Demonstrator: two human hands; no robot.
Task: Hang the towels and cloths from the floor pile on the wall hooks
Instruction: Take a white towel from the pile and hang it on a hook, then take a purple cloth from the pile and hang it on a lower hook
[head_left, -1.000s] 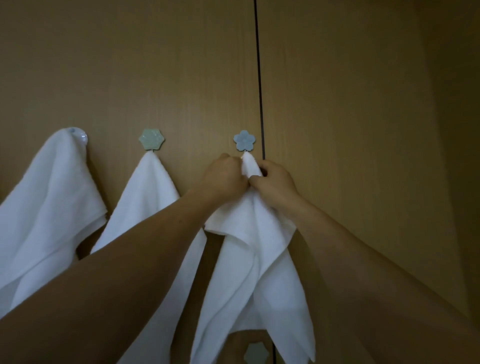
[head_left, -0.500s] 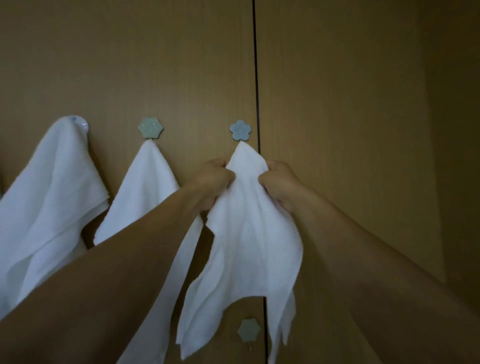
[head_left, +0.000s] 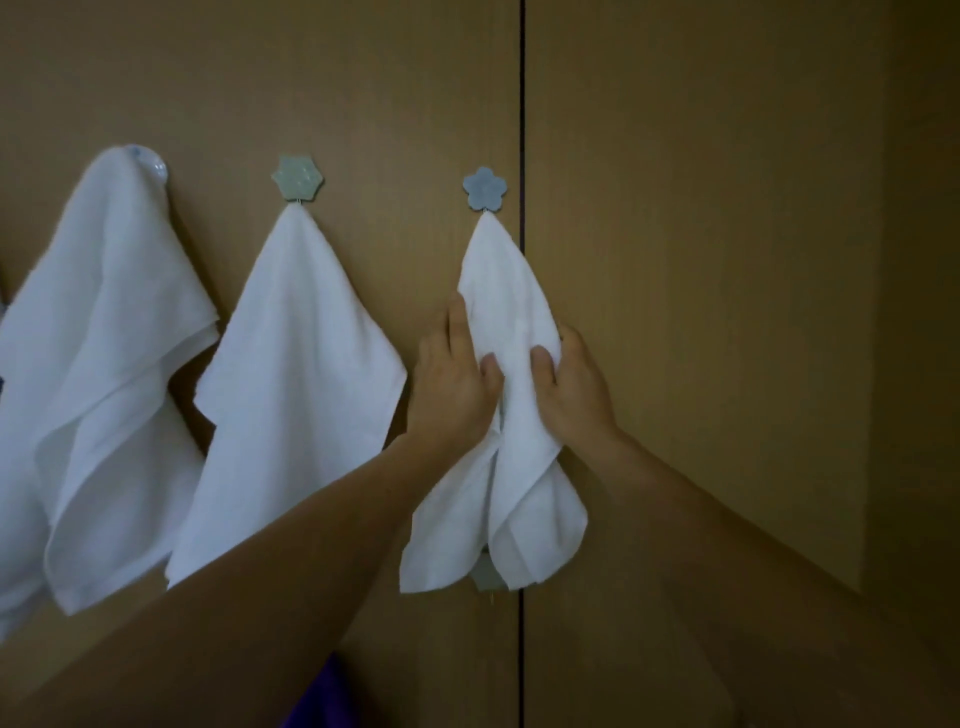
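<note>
The left hand (head_left: 452, 384) and right hand (head_left: 576, 389) have slid lower below the blue flower-shaped wall hook (head_left: 484, 188). The small white cloth (head_left: 506, 291) hanging there is now gathered narrower.

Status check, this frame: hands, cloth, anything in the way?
Both gripping: left hand, right hand on the third white cloth. It hangs from the blue flower hook. Its hem partly covers a lower hook.

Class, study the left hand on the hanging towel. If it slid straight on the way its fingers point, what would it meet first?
The left hand points up the wall beside the towel; going on, it would likely meet the blue flower hook first, though depth is unclear.
</note>
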